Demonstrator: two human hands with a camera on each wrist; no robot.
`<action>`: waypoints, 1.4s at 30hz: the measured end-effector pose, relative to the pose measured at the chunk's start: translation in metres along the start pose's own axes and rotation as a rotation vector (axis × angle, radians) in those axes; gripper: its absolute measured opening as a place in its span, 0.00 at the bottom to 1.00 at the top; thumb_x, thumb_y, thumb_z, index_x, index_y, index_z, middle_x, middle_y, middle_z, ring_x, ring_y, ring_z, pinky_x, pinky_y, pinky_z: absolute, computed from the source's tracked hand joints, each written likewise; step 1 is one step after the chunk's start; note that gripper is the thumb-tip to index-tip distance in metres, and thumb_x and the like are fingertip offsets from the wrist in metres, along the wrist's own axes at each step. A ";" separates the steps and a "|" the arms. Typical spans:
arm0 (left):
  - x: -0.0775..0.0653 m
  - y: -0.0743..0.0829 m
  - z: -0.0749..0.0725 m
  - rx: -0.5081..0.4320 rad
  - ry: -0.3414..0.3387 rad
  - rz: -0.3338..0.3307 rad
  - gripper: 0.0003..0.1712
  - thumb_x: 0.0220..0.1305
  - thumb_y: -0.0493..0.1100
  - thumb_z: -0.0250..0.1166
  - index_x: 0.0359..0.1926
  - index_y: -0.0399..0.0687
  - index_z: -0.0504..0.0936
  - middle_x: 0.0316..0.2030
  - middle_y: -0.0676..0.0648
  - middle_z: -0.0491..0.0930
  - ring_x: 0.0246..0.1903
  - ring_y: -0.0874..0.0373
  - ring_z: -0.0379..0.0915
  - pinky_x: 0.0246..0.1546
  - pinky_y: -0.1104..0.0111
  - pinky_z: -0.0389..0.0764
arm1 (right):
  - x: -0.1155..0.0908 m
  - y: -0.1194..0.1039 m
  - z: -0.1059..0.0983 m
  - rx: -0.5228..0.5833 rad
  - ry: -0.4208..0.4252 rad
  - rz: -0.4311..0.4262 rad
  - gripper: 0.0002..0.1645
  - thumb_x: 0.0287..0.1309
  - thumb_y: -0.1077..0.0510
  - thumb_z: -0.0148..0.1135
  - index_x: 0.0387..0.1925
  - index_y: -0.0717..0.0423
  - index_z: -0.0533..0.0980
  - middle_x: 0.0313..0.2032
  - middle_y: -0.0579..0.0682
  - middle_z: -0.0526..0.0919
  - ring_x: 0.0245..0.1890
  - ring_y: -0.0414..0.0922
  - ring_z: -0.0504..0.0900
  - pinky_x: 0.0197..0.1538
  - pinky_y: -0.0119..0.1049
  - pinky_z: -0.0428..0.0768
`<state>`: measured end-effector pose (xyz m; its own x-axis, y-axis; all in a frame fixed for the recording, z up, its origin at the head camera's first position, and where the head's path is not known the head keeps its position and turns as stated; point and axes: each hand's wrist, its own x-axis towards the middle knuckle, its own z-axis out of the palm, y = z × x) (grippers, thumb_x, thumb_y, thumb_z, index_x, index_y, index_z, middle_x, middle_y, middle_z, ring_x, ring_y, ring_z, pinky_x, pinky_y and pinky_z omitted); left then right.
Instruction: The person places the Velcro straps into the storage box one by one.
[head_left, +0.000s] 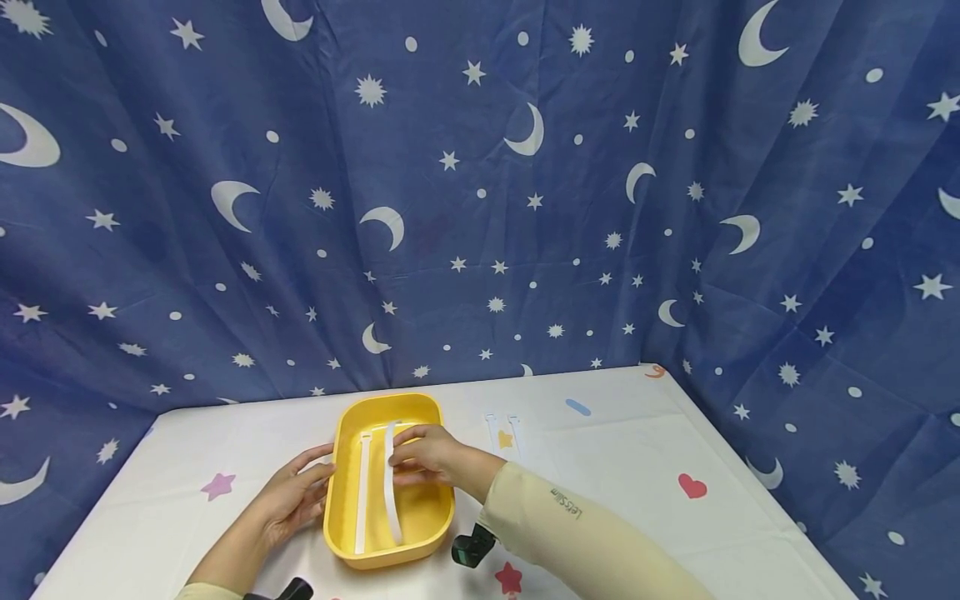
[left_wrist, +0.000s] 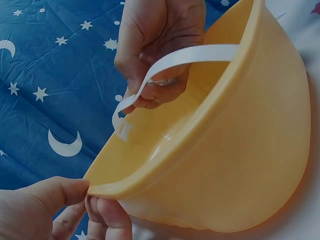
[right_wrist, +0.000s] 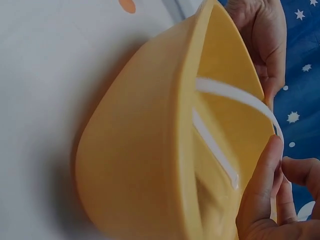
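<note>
A yellow plastic bin (head_left: 390, 557) with rounded corners stands on the table. My left hand (head_left: 296, 496) is at its left side; in the left wrist view the thumb and fingers (left_wrist: 107, 212) pinch the rim. Inside the bin, my right hand (head_left: 435, 454) pinches a thin white strap (head_left: 388, 487) between thumb and fingers. This strap bows upward, and a notched end (left_wrist: 124, 131) hangs below the fingers in the left wrist view. Another white strap (head_left: 362, 496) lies straight along the bin's floor, to the left of the held one.
Two more white straps (head_left: 492, 429) (head_left: 514, 429) lie side by side on the table, right of the bin. The white tablecloth (head_left: 600, 467) carries printed coloured shapes. A blue curtain (head_left: 450, 233) with moons and stars hangs behind the table and along its right side.
</note>
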<state>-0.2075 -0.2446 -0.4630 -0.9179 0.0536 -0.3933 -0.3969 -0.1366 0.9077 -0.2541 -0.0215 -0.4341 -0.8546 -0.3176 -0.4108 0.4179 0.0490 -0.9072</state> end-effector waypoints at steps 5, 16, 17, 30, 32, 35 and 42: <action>0.001 0.000 0.000 -0.006 -0.007 0.005 0.35 0.69 0.39 0.58 0.73 0.44 0.56 0.36 0.51 0.80 0.32 0.65 0.78 0.31 0.74 0.85 | 0.001 0.000 0.004 -0.032 0.023 -0.010 0.12 0.50 0.74 0.66 0.37 0.61 0.77 0.26 0.54 0.77 0.24 0.44 0.81 0.37 0.44 0.87; 0.000 0.000 -0.001 0.004 -0.009 0.001 0.35 0.70 0.39 0.57 0.74 0.45 0.54 0.36 0.51 0.80 0.31 0.65 0.78 0.29 0.75 0.84 | 0.006 0.008 0.009 -0.053 0.012 -0.026 0.14 0.50 0.74 0.66 0.40 0.64 0.78 0.24 0.53 0.78 0.22 0.42 0.80 0.38 0.46 0.86; -0.001 0.000 -0.001 0.007 -0.008 0.001 0.35 0.70 0.39 0.57 0.74 0.45 0.55 0.36 0.51 0.80 0.31 0.66 0.78 0.28 0.76 0.84 | 0.006 0.009 0.009 -0.053 0.013 -0.028 0.14 0.50 0.74 0.66 0.40 0.64 0.78 0.24 0.53 0.77 0.22 0.42 0.80 0.37 0.45 0.86; 0.000 0.001 0.000 0.003 -0.017 0.016 0.35 0.70 0.39 0.56 0.74 0.44 0.54 0.38 0.50 0.81 0.31 0.66 0.78 0.28 0.77 0.83 | 0.017 0.019 0.014 -0.053 0.037 -0.001 0.13 0.51 0.75 0.66 0.38 0.62 0.78 0.22 0.52 0.78 0.20 0.42 0.80 0.34 0.42 0.87; 0.000 0.001 0.000 0.010 -0.018 0.013 0.35 0.71 0.39 0.56 0.74 0.45 0.54 0.37 0.51 0.81 0.30 0.66 0.78 0.26 0.77 0.83 | 0.019 0.020 0.015 -0.058 0.045 0.003 0.13 0.50 0.75 0.66 0.37 0.62 0.78 0.23 0.52 0.78 0.20 0.42 0.79 0.35 0.43 0.88; -0.001 0.001 0.000 0.014 -0.025 0.009 0.35 0.71 0.40 0.57 0.74 0.45 0.54 0.36 0.51 0.80 0.30 0.66 0.78 0.24 0.79 0.81 | 0.021 0.023 0.015 -0.061 0.041 0.011 0.13 0.51 0.75 0.66 0.37 0.61 0.77 0.23 0.52 0.78 0.21 0.42 0.79 0.36 0.45 0.88; -0.002 0.002 0.000 0.009 -0.035 0.014 0.34 0.71 0.40 0.57 0.73 0.45 0.54 0.37 0.51 0.81 0.31 0.66 0.78 0.24 0.78 0.82 | 0.023 0.026 0.016 -0.076 0.018 0.015 0.11 0.52 0.75 0.66 0.34 0.60 0.76 0.21 0.52 0.78 0.19 0.42 0.79 0.34 0.44 0.88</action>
<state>-0.2065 -0.2453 -0.4609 -0.9230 0.0865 -0.3749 -0.3835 -0.1291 0.9145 -0.2579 -0.0431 -0.4661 -0.8541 -0.2989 -0.4256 0.4068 0.1261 -0.9048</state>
